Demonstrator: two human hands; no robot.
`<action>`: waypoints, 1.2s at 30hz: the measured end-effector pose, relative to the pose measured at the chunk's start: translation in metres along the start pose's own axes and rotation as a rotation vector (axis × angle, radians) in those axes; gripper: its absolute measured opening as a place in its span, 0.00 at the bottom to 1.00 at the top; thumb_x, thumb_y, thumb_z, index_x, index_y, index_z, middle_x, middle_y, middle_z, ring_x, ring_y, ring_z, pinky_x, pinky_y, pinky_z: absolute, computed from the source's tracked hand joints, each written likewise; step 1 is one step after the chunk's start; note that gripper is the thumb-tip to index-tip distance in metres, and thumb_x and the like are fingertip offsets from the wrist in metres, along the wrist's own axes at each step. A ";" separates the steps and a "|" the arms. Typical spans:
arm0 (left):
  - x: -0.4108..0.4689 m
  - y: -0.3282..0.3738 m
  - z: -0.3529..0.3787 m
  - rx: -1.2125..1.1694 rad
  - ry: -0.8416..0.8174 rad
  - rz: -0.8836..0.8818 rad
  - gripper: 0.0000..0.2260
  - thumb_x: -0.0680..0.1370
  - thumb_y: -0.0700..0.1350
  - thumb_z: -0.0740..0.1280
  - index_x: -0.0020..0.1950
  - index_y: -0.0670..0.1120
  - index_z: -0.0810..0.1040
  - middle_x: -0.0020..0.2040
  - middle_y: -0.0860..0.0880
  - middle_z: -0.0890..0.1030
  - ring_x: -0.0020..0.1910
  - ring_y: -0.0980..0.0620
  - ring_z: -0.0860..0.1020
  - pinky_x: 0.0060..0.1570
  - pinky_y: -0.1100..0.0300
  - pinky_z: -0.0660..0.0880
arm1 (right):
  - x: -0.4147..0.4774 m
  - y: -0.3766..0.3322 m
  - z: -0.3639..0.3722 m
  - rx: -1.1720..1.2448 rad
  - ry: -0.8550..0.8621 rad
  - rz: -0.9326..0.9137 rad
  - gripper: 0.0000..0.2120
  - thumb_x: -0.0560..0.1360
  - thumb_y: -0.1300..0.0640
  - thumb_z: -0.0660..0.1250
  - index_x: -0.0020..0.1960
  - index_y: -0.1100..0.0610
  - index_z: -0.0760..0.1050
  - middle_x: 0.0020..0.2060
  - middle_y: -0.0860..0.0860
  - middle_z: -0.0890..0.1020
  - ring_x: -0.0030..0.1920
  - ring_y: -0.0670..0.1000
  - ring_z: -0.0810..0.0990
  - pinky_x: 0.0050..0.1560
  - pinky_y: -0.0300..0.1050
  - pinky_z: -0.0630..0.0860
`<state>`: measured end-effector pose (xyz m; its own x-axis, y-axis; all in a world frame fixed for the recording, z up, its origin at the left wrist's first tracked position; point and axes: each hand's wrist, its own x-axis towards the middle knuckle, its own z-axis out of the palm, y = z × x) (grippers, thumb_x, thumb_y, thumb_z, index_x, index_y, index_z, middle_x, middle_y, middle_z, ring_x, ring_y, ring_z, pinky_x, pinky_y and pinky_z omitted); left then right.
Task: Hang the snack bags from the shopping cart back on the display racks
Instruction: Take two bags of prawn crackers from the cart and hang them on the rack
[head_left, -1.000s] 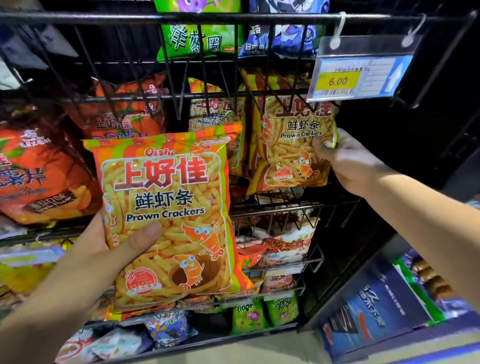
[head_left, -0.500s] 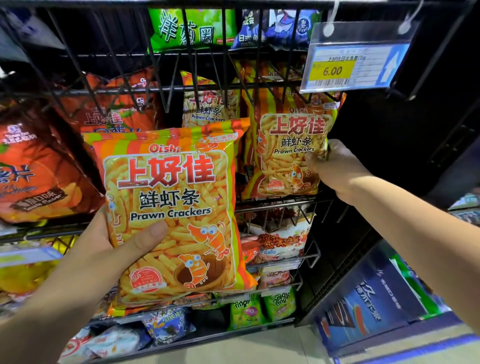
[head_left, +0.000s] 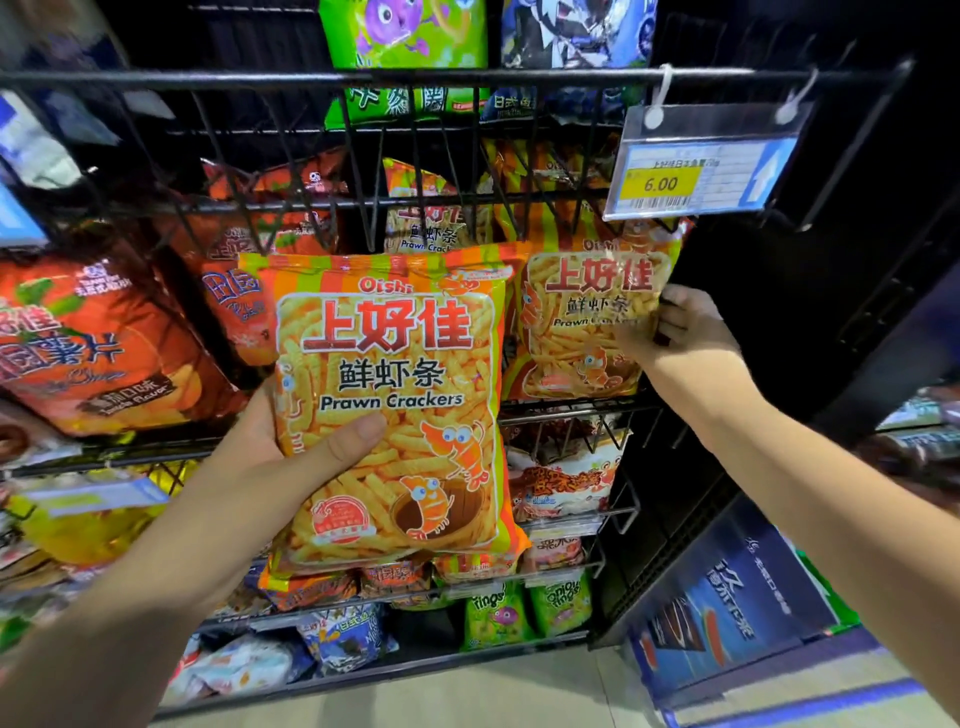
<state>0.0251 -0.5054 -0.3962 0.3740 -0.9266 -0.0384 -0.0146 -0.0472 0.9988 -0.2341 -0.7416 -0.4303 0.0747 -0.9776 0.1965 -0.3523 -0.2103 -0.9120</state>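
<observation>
My left hand (head_left: 291, 462) grips a large orange and green prawn cracker bag (head_left: 389, 374) at its left edge, thumb across the front, upright in front of the black wire rack (head_left: 363, 78). My right hand (head_left: 680, 338) holds the right edge of a smaller prawn cracker bag (head_left: 582, 322) at the rack's right end, under the price tag (head_left: 696, 171). More prawn cracker bags (head_left: 426, 223) hang behind the wire.
Orange chip bags (head_left: 98, 343) fill the left side. Green and blue bags (head_left: 405, 36) hang above. Lower tiers hold white snack bags (head_left: 561, 478) and green ring bags (head_left: 524, 608). A blue box (head_left: 727, 613) stands on the floor at the right.
My view has shifted down a little, so the rack and tag sit lower in frame. My right hand moved its small bag slightly up and right. The large bag stays put in my left hand.
</observation>
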 end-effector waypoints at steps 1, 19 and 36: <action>0.001 0.002 0.000 -0.012 -0.008 -0.006 0.46 0.54 0.68 0.82 0.69 0.60 0.74 0.61 0.55 0.85 0.59 0.50 0.84 0.63 0.46 0.76 | -0.009 -0.001 -0.002 -0.085 0.021 -0.033 0.28 0.75 0.49 0.76 0.72 0.52 0.71 0.60 0.48 0.80 0.55 0.42 0.79 0.59 0.47 0.79; 0.024 0.008 -0.001 0.002 -0.045 -0.046 0.37 0.62 0.61 0.80 0.69 0.60 0.73 0.60 0.55 0.85 0.59 0.50 0.85 0.64 0.45 0.76 | -0.069 -0.059 0.009 -0.026 -0.222 -0.067 0.22 0.76 0.36 0.68 0.66 0.44 0.72 0.58 0.36 0.80 0.59 0.35 0.79 0.58 0.32 0.74; 0.082 0.007 -0.006 0.024 0.011 -0.057 0.44 0.58 0.72 0.79 0.68 0.57 0.69 0.64 0.54 0.83 0.66 0.52 0.80 0.73 0.49 0.68 | -0.059 -0.083 0.071 0.131 -0.364 0.119 0.37 0.72 0.33 0.71 0.74 0.44 0.63 0.54 0.34 0.75 0.51 0.34 0.74 0.54 0.38 0.74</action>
<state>0.0612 -0.5796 -0.3926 0.3851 -0.9180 -0.0948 -0.0147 -0.1088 0.9940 -0.1431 -0.6665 -0.3918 0.3744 -0.9267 -0.0319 -0.2583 -0.0711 -0.9635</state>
